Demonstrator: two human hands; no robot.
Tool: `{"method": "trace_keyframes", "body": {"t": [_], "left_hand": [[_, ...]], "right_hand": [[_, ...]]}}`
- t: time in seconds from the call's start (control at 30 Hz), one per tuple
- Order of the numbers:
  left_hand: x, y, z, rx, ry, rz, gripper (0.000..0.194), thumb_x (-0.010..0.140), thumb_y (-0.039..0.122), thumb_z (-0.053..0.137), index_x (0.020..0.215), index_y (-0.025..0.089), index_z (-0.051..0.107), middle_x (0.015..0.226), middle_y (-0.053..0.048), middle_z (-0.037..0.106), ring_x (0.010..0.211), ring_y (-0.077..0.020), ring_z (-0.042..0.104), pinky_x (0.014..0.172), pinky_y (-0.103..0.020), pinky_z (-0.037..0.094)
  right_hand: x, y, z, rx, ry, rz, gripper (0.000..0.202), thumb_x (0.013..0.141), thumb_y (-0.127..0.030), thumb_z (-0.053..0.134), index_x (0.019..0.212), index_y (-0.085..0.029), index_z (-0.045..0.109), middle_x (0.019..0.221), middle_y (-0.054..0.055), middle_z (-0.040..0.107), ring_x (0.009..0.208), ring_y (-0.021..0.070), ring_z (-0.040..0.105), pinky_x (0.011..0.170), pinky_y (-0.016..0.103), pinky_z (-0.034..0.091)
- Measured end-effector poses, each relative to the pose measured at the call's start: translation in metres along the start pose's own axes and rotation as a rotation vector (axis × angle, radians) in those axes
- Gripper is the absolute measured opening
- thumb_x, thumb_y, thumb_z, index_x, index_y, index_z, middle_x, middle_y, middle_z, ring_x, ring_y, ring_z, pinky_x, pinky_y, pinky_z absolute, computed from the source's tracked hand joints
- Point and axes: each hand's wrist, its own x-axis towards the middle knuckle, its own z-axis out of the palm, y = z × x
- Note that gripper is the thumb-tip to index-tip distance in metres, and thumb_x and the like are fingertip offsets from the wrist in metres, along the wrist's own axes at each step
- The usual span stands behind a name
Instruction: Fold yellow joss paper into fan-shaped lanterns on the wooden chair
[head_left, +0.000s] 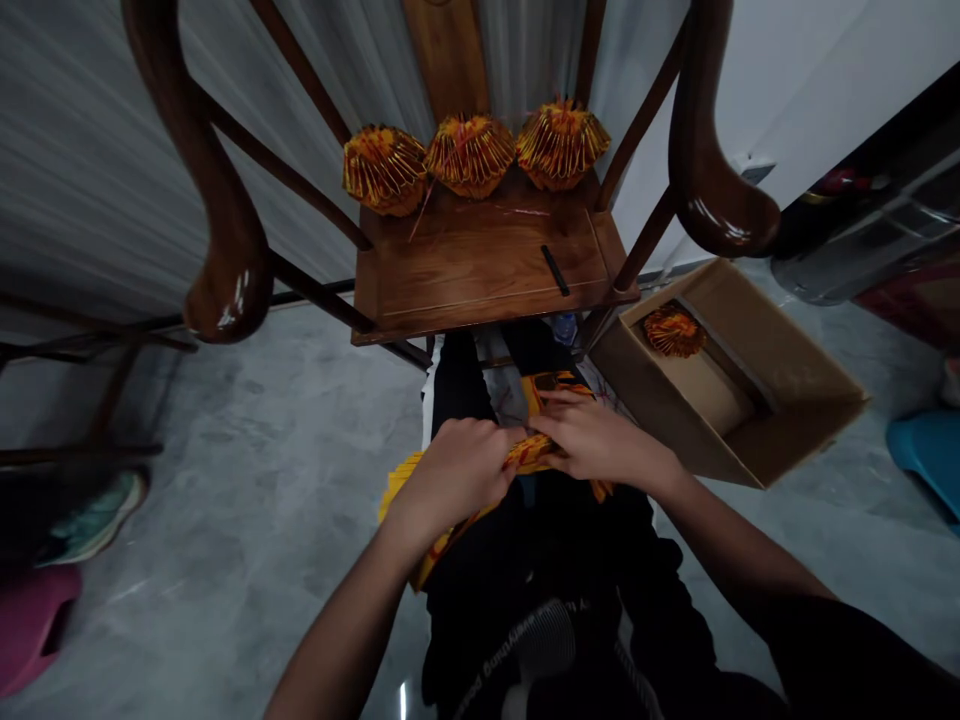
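Paper [534, 452], pleated in yellow and red, lies across a seated person's lap at lower center, pinched between the curled fingers of the left hand [466, 462] and the partly curled fingers of the right hand [592, 436]. Three pleated ornaments [469, 155] line the wooden chair seat [465, 265] at upper center, near a black strip [555, 270]. An open cardboard box [679, 420], right of center, holds another ornament [675, 331] on a gray floor [285, 450].

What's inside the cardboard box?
The cardboard box is open, with one red-and-gold paper ornament in its far left corner. Part of its floor shows bare; the near side wall hides the rest.
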Motion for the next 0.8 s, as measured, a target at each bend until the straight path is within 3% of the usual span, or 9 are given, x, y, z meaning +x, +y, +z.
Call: {"method": "trace_keyframes", "body": {"t": [0.07,0.13,0.27,0.33,0.47,0.67,0.8], "left_hand": [[-0.010,-0.002,0.012,0.009,0.020,-0.019,0.015,0.104,0.028,0.066,0.112,0.025,0.078,0.092,-0.007,0.081,0.089,-0.0314,0.079,0.074,-0.037,0.050],[-0.018,-0.005,0.027,0.007,0.061,-0.044,0.011,0.106,0.030,0.068,0.103,0.023,0.076,0.092,-0.006,0.080,0.090,-0.0298,0.078,0.074,-0.037,0.049],[-0.033,-0.004,0.058,0.013,0.184,-0.086,0.011,0.106,0.030,0.072,0.099,0.022,0.070,0.093,-0.005,0.078,0.092,-0.0272,0.075,0.078,-0.037,0.049],[-0.039,-0.002,0.071,0.028,0.229,-0.090,0.010,0.105,0.029,0.072,0.099,0.022,0.068,0.093,-0.004,0.077,0.090,-0.0264,0.074,0.079,-0.038,0.049],[-0.047,0.002,0.087,0.077,0.304,-0.106,0.008,0.103,0.020,0.073,0.098,0.022,0.067,0.093,-0.002,0.075,0.088,-0.0261,0.072,0.081,-0.041,0.050],[-0.056,-0.001,0.105,0.121,0.448,-0.062,0.014,0.095,0.014,0.079,0.103,0.022,0.071,0.096,-0.002,0.076,0.093,-0.0284,0.070,0.086,-0.043,0.049],[-0.073,0.007,0.135,0.066,0.623,-0.073,0.023,0.093,0.005,0.073,0.111,0.019,0.075,0.102,-0.003,0.081,0.097,-0.0280,0.068,0.091,-0.044,0.048]], "right_hand": [[-0.012,0.010,0.000,-0.035,-0.054,0.042,0.026,0.093,-0.009,0.069,0.114,-0.021,0.076,0.112,0.011,0.083,0.121,0.0317,0.076,0.114,0.048,0.055],[-0.026,0.016,-0.006,-0.046,-0.077,0.064,0.028,0.090,-0.004,0.066,0.109,-0.023,0.075,0.111,0.009,0.083,0.118,0.0300,0.076,0.108,0.044,0.055],[-0.046,0.021,-0.012,-0.110,-0.135,0.122,0.023,0.086,-0.012,0.071,0.106,-0.023,0.076,0.103,0.008,0.082,0.108,0.0317,0.077,0.109,0.049,0.052],[-0.051,0.025,-0.007,-0.154,-0.139,0.142,0.026,0.082,-0.016,0.075,0.108,-0.021,0.077,0.105,0.011,0.082,0.112,0.0338,0.076,0.117,0.053,0.049],[-0.059,0.033,0.008,-0.171,-0.109,0.109,0.039,0.079,-0.011,0.074,0.118,-0.017,0.077,0.129,0.018,0.080,0.139,0.0355,0.068,0.131,0.054,0.039],[-0.078,0.035,0.006,-0.185,-0.081,0.167,0.036,0.094,-0.005,0.061,0.121,-0.023,0.076,0.113,0.008,0.084,0.109,0.0281,0.079,0.121,0.052,0.050],[-0.100,0.031,0.021,-0.148,-0.016,0.101,0.054,0.091,0.000,0.057,0.135,-0.026,0.074,0.131,0.007,0.081,0.117,0.0277,0.076,0.109,0.048,0.058]]}}
